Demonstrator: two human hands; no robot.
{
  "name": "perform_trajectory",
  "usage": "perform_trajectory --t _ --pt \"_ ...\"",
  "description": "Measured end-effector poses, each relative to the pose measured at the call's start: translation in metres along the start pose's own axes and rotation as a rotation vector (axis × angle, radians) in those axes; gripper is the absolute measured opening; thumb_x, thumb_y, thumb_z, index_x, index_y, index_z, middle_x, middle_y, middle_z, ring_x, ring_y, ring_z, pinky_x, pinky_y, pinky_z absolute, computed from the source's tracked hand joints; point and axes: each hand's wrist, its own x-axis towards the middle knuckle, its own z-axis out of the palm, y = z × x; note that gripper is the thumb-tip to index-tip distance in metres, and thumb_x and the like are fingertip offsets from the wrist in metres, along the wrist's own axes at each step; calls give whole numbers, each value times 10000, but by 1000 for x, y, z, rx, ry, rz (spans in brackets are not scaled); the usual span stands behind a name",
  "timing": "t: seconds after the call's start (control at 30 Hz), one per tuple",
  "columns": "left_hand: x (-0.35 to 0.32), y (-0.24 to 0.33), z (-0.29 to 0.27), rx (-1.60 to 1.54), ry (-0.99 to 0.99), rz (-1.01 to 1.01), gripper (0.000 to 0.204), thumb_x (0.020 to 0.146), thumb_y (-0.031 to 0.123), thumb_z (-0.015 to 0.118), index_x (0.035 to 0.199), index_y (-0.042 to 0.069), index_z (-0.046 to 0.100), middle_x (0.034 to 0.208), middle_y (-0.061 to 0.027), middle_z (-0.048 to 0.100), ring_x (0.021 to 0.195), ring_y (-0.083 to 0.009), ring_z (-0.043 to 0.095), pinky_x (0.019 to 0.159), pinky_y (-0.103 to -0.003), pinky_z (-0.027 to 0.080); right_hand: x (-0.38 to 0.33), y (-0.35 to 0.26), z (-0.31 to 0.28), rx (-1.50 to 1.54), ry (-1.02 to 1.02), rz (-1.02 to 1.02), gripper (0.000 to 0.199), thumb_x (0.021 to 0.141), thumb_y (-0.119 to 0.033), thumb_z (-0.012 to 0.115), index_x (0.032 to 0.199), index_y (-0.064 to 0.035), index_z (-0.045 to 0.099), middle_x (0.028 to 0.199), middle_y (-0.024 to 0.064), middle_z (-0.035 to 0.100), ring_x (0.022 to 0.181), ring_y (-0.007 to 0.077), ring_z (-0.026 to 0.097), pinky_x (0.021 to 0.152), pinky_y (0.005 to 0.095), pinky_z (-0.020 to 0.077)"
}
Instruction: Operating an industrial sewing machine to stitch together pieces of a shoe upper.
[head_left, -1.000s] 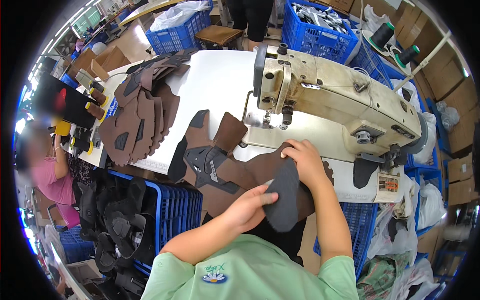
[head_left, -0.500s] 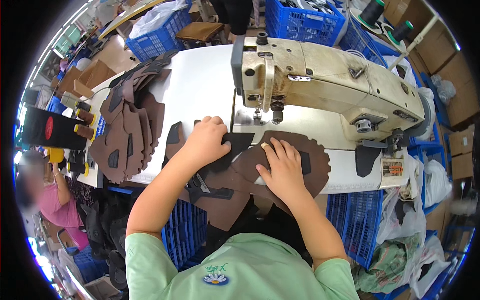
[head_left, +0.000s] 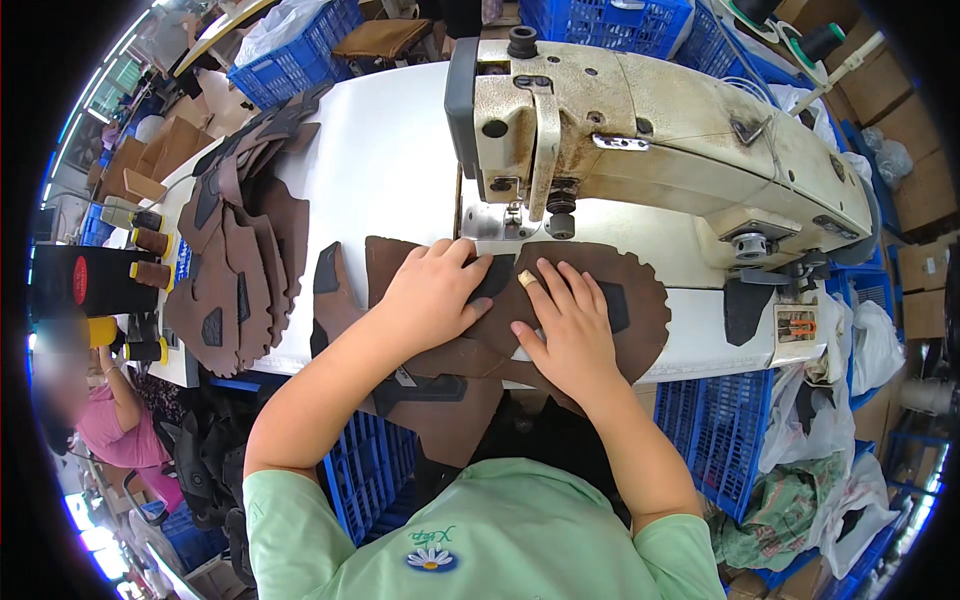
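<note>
Brown panels [head_left: 646,322] are partly covered by the left hand [head_left: 428,295] and right hand [head_left: 568,328] — both flattened; a sewing machine [head_left: 660,125] is placed beyond them.

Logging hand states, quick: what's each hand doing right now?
Left hand: partly curled at the black patch; whether its grip is closed can't be told.
Right hand: open, laid on the brown piece.

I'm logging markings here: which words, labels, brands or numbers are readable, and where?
I copy no wording.
Green shirt: lettering above daisy.
Blue strip by spools: white lettering.
Sewing machine plate: too small.
Brown piece, pale mark: too small.
Black panel, red oval: too blurred.
Table-edge ruler: too small.
</note>
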Motion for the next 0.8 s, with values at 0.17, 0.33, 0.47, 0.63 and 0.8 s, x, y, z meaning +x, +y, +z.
perform_trajectory --t 0.17,0.33,0.47,0.63,0.8 --pt "11 -13 4 3 133 94 418 792 222 715 1186 94 655 1169 -122 568 1104 -305 551 950 -420 449 0 1 1 12 0 -11 510 844 -320 644 1261 -39 557 1387 152 485 1283 352 417 1096 513 296" --pt "10 -16 8 -89 118 80 410 789 215 716 1185 119 674 1192 -134 560 1117 -318 543 969 -426 443 1 1 0 5 1 -12 510 843 -320 646 1258 -36 564 1378 153 495 1275 349 425 1090 511 306" --pt "9 -17 10 -94 142 110 422 794 195 705 1205 111 664 1198 -137 556 1142 -319 525 982 -423 436 1 1 -1 -1 4 -17 509 841 -320 649 1254 -34 574 1372 156 503 1268 347 433 1086 509 313" --pt "9 -15 11 -123 126 116 424 797 165 689 1214 96 655 1218 -121 556 1185 -315 497 1002 -430 418 1 1 0 4 0 -14 504 843 -317 647 1252 -33 575 1373 157 502 1269 347 433 1085 510 312" --pt "8 -17 14 -113 94 123 437 799 157 680 1228 85 641 1267 -97 550 1224 -309 477 1032 -437 383 1 1 -1 13 -3 -13 507 843 -316 648 1256 -32 573 1372 157 504 1275 346 432 1088 510 309"
